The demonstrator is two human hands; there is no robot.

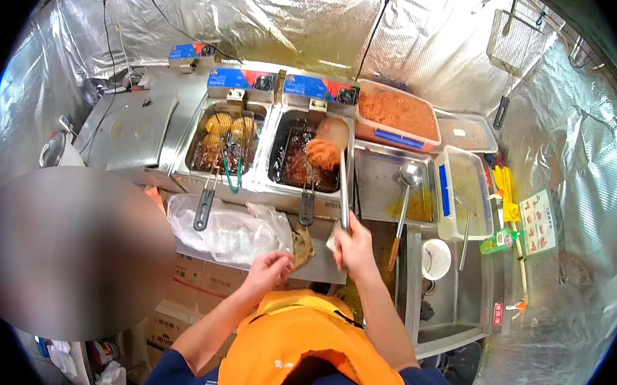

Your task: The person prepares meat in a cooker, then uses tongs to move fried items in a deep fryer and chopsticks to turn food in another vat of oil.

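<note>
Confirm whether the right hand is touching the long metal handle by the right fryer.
Touching: the head view shows the right hand closed around the lower end of the long metal handle, with no gap.

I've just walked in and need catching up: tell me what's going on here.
A person's right hand grips a long-handled metal utensil, its far end over the right fryer, where an orange-red clump of food shows. The left hand is by a clear plastic bag, fingers curled; whether it holds anything is unclear. Golden pieces of food sit in the left fryer.
</note>
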